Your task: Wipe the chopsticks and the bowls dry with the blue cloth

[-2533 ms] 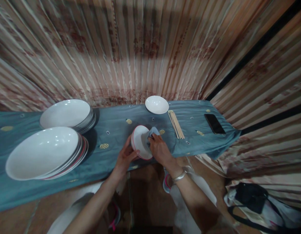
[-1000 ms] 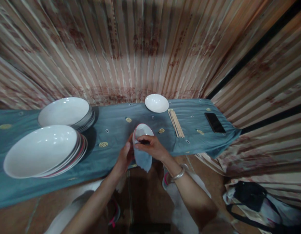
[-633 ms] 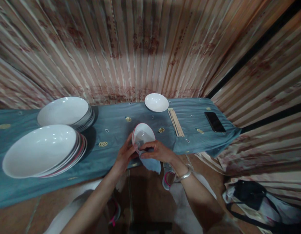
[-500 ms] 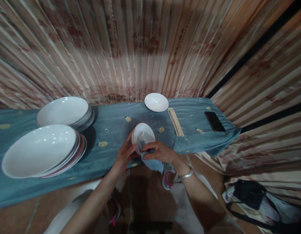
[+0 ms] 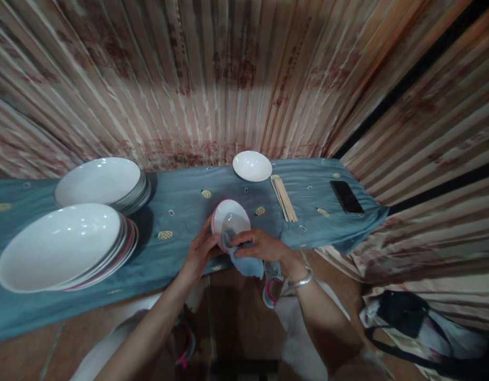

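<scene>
Red-rimmed bowl (image 5: 234, 212) is held up at the near edge of the worktop (image 5: 188, 217), mouth tilted up and toward the wearer — can't tell if its base touches the cloth cover. Left hand (image 5: 201, 250) grips it from the left: fingers round the outer wall, thumb at the near-left rim. Right hand (image 5: 264, 246) pinches a blue cloth (image 5: 249, 266) between thumb and fingers; one part is bunched inside the bowl at the near-left wall, the rest hangs below the rim on the near side

To wipe it well: keep the left grip firm but low on the wall, thumb off the inner face, and turn the bowl under the cloth rather than chasing round it. Press the bunched part flat into the curve, work from base out to rim, and gather the loose tail so it doesn't drag — my read, glaze could get slippery if damp

Further out: white bowl (image 5: 252, 165) near the back edge, chopsticks (image 5: 284, 199) just beside it, phone (image 5: 346, 197) farther right. Two dish stacks, front (image 5: 62, 246) and back (image 5: 99, 181), sit well left of the hands
</scene>
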`<move>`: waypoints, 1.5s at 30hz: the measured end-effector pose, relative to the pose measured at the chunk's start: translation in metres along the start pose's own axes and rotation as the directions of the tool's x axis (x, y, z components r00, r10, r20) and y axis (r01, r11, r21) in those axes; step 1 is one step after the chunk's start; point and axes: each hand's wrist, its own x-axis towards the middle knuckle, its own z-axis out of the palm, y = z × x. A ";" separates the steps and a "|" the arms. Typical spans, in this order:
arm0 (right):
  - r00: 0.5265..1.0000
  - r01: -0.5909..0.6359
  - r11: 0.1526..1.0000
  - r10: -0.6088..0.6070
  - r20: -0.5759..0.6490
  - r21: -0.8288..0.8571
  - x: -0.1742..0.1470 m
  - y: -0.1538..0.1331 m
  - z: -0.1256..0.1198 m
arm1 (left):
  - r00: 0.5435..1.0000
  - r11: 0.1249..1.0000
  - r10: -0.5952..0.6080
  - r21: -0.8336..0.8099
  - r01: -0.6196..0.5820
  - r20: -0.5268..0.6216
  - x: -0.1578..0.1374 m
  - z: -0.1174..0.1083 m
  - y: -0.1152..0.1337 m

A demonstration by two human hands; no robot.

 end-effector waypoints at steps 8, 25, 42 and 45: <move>0.993 -0.080 0.888 0.031 -0.114 -0.453 -0.003 0.012 -0.006 | 1.000 1.000 -0.010 0.001 0.010 -0.007 0.000 0.000 0.000; 0.828 -0.267 0.827 -0.066 -0.557 -0.495 0.037 0.011 0.005 | 1.000 1.000 -0.006 0.001 0.006 -0.016 -0.002 0.002 0.001; 0.801 0.075 0.955 -0.230 -0.553 -0.288 0.054 -0.015 0.014 | 1.000 0.999 -0.013 -0.031 0.013 0.012 -0.002 0.003 -0.001; 0.813 0.131 0.965 -0.236 -0.532 -0.228 0.049 -0.022 0.016 | 1.000 0.999 -0.015 -0.042 0.016 0.015 -0.002 0.004 -0.001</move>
